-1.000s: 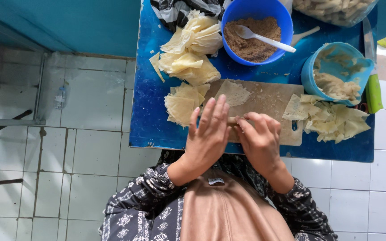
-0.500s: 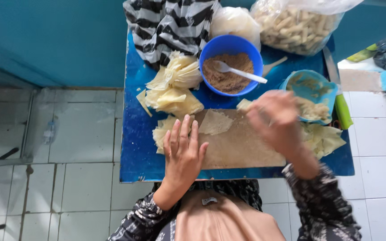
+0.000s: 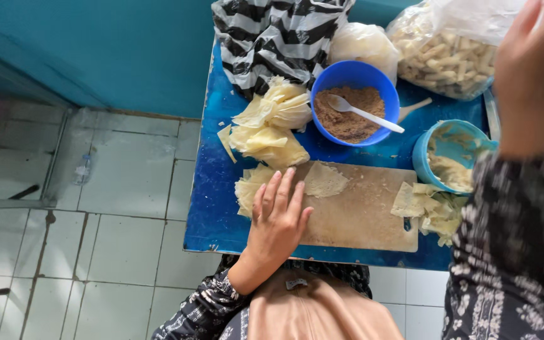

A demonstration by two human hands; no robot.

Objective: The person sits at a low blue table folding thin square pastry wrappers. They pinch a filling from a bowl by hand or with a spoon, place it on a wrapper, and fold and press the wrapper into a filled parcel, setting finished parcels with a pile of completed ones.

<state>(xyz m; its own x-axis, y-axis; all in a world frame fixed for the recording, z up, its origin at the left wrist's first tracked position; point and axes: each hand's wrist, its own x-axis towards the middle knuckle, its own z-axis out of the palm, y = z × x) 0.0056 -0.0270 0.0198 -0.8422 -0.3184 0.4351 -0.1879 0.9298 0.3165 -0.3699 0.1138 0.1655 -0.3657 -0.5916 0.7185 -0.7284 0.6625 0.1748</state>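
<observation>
On the tiled floor (image 3: 121,189) at far left, a small clear bottle (image 3: 84,169) lies beside a grey rail. Next comes the blue surface (image 3: 212,208), its near edge chipped. At its far end sits a black-and-white striped plastic bag (image 3: 272,38), crumpled; beside it a small cloudy bag (image 3: 363,44), then a large clear bag (image 3: 448,60) stuffed with pale rolled sticks.

In front of the striped bag lie heaps of thin, pale yellow wrapper sheets (image 3: 272,123), folded and curling. The left hand (image 3: 277,220) rests flat on the left end of the wooden cutting board (image 3: 360,217), fingers spread and pointing away from the person, its grip wide and holding nothing; the fingertips reach the edge of a small wrapper piece (image 3: 324,181) lying on the board. That piece is roughly a rounded triangle, cream-coloured and slightly crinkled (its long axis runs across the board, left to right).

Behind the board stands a blue bowl (image 3: 355,75) of brown crumbly filling with a white spoon (image 3: 363,113), handle pointing right. Further right, a light-blue tub (image 3: 451,141) holds pale scraps, and more wrapper squares (image 3: 426,208) spill over the board's right end. The right hand (image 3: 536,56) is raised close to the camera, blurred; I cannot tell its grip.
</observation>
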